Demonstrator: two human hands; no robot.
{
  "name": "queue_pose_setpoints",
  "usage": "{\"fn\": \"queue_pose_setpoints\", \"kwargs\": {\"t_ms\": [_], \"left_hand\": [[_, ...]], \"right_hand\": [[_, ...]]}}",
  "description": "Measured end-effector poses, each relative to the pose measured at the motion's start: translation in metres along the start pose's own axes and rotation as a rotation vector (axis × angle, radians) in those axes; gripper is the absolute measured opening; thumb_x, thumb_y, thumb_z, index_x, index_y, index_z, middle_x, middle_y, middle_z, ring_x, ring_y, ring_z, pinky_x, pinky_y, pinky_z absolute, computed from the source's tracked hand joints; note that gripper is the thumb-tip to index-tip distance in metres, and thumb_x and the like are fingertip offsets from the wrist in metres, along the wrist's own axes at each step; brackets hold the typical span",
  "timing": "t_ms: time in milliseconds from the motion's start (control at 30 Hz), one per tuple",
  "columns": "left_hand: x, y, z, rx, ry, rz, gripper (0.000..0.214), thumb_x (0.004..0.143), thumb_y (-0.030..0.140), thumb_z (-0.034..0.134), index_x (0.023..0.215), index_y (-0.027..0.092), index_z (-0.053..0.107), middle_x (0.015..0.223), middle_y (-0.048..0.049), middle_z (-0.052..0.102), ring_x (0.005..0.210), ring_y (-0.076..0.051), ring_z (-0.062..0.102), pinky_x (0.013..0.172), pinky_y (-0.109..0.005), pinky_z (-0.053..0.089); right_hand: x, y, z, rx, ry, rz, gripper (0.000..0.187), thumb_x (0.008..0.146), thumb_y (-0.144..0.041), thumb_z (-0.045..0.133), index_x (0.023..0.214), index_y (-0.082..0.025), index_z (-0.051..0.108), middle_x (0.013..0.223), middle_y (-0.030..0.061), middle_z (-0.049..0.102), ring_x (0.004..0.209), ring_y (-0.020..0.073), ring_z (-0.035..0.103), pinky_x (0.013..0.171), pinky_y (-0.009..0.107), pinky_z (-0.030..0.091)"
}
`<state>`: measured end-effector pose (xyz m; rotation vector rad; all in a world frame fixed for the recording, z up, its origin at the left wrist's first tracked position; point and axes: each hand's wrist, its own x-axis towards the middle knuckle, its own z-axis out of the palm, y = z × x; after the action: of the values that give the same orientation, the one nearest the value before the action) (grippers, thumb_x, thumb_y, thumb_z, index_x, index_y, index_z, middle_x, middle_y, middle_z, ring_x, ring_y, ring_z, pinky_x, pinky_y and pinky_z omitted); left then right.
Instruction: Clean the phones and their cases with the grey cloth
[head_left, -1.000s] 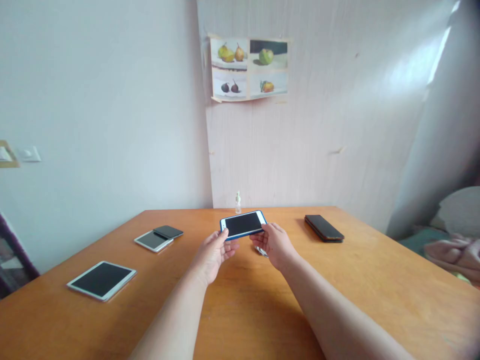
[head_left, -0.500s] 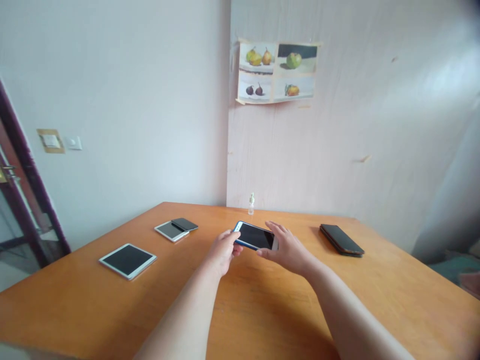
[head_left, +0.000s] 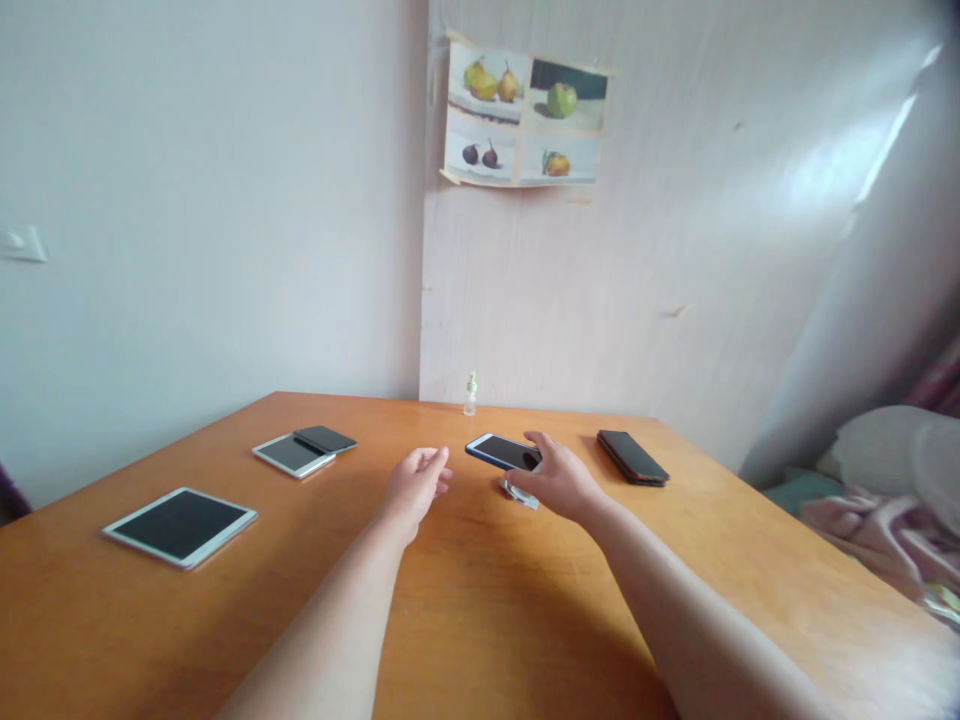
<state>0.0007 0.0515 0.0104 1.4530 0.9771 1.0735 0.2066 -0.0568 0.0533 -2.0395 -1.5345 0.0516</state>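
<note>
My right hand grips the near right end of a smartphone with a dark screen, white front and blue edge. Thumb and fingers lie on opposite sides of the phone. Below it, partly hidden by the phone and my hand, is a small silvery-white object whose kind I cannot make out. My left hand is off the phone, a short way to its left, with fingers loosely bent and nothing in them.
On the wooden table, a white tablet lies at left. Behind it, a dark phone-like slab rests partly on another white tablet. A small clear bottle stands at the back; a black wallet-like case lies right.
My left hand has let go of the phone and drawn away to the left. My right hand keeps hold of it, and the silvery-white object now shows underneath. The view has turned rightward.
</note>
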Motion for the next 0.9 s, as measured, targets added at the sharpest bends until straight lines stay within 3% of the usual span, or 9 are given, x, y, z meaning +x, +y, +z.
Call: {"fn": "queue_pose_setpoints", "kwargs": {"t_ms": [267, 400, 600, 900], "left_hand": [[0.014, -0.029, 0.009, 0.219, 0.013, 0.093, 0.030, 0.078, 0.048, 0.058, 0.085, 0.020, 0.064, 0.072, -0.0043, 0.069, 0.070, -0.020, 0.065, 0.062, -0.028, 0.047], [0.018, -0.036, 0.008, 0.290, -0.009, 0.113, 0.029, 0.079, 0.049, 0.056, 0.085, 0.021, 0.065, 0.072, -0.0037, 0.070, 0.070, -0.020, 0.065, 0.063, -0.028, 0.046], [0.019, -0.036, 0.005, 0.415, -0.021, 0.138, 0.031, 0.080, 0.049, 0.054, 0.088, 0.021, 0.066, 0.074, -0.0038, 0.071, 0.070, -0.020, 0.065, 0.062, -0.027, 0.045], [0.017, -0.035, 0.006, 0.428, -0.016, 0.141, 0.031, 0.080, 0.050, 0.054, 0.086, 0.022, 0.065, 0.073, -0.0034, 0.070, 0.068, -0.020, 0.064, 0.060, -0.027, 0.043]], "right_hand": [[0.011, 0.107, -0.046, -0.139, 0.303, 0.497, 0.075, 0.073, -0.061, 0.062, 0.135, -0.022, 0.048, 0.120, 0.0124, 0.064, 0.112, 0.0316, 0.058, 0.090, 0.042, 0.045], [0.018, 0.143, -0.062, -0.189, 0.385, 0.646, 0.083, 0.072, -0.063, 0.061, 0.139, -0.019, 0.043, 0.131, 0.0181, 0.057, 0.123, 0.0359, 0.050, 0.097, 0.048, 0.040], [0.025, 0.169, -0.057, -0.206, 0.411, 0.744, 0.084, 0.070, -0.063, 0.061, 0.139, -0.019, 0.042, 0.136, 0.0205, 0.052, 0.128, 0.0391, 0.043, 0.099, 0.056, 0.035], [0.034, 0.182, -0.038, -0.213, 0.390, 0.762, 0.084, 0.069, -0.063, 0.060, 0.138, -0.018, 0.045, 0.135, 0.0224, 0.052, 0.127, 0.0418, 0.041, 0.099, 0.059, 0.033]]}}
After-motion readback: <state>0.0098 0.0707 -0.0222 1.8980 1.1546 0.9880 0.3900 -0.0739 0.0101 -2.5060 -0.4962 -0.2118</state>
